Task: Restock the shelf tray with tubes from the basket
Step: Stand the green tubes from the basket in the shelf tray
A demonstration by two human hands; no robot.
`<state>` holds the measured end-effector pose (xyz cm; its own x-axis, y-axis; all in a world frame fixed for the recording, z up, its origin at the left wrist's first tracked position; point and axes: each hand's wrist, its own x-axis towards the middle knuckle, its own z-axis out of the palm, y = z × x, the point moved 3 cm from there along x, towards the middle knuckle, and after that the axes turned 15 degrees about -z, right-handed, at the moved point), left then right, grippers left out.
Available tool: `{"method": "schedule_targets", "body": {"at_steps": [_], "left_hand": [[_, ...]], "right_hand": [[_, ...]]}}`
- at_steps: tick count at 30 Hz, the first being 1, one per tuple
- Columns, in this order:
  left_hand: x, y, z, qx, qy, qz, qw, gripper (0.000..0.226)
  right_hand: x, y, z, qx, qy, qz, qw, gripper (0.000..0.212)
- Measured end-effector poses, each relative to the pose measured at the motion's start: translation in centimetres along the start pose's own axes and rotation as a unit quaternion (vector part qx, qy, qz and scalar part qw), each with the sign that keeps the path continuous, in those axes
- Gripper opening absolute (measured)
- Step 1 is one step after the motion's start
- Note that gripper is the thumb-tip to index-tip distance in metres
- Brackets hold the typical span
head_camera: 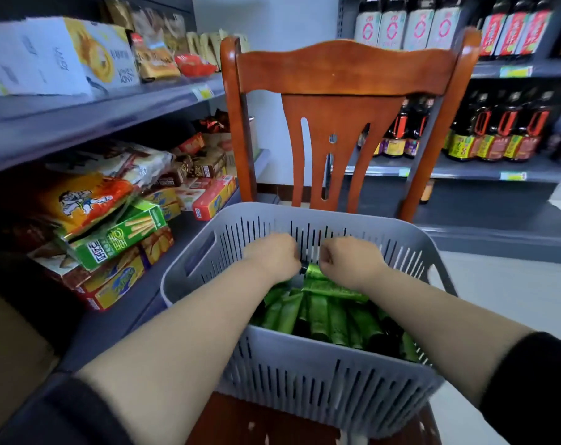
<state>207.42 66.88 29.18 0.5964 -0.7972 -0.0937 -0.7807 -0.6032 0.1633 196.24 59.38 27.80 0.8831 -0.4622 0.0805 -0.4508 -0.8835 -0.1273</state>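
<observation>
A grey slotted basket [304, 387] stands on a wooden chair seat and holds several green tubes [320, 313] with dark caps. Both my hands reach down into its far half. My left hand [272, 255] has its fingers curled downward among the tubes. My right hand [346, 255] is curled too, right beside a green tube [314, 272] that lies crosswise on top. The fingertips of both hands are hidden, so what they hold is unclear. No shelf tray is in view.
The chair's wooden backrest [343, 91] rises just behind the basket. Shelves on the left carry snack boxes [118, 242] and bags. Shelves at the back right hold dark sauce bottles [491, 136]. Pale floor lies to the right.
</observation>
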Motion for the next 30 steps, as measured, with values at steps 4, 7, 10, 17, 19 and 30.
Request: {"method": "schedule_targets", "body": {"at_steps": [4,7,10,17,19,30], "left_hand": [[1.0,1.0,2.9,0.027,-0.054,0.021,0.998,0.021],[1.2,0.2,4.5,0.056,-0.105,0.023,0.993,0.019],[1.4,-0.6,5.3,0.056,-0.163,-0.001,0.985,0.027],[0.4,-0.7,6.3,0.146,-0.26,-0.01,0.955,0.038],[0.4,-0.8,6.6,0.128,-0.275,-0.017,0.953,0.037],[1.9,-2.0,8.3,-0.077,-0.357,-0.163,0.917,0.034]], "right_hand": [[0.7,0.6,2.3,0.081,-0.047,0.049,0.994,0.013],[1.0,0.8,3.7,0.131,-0.096,0.088,0.983,0.016],[0.7,0.9,4.8,0.181,-0.156,0.147,0.96,0.019],[0.0,-0.1,6.0,0.152,-0.253,0.168,0.941,0.037],[0.0,-0.5,5.9,0.14,-0.273,0.16,0.938,0.037],[-0.9,-1.8,6.5,0.198,-0.274,0.17,0.926,0.033]]}}
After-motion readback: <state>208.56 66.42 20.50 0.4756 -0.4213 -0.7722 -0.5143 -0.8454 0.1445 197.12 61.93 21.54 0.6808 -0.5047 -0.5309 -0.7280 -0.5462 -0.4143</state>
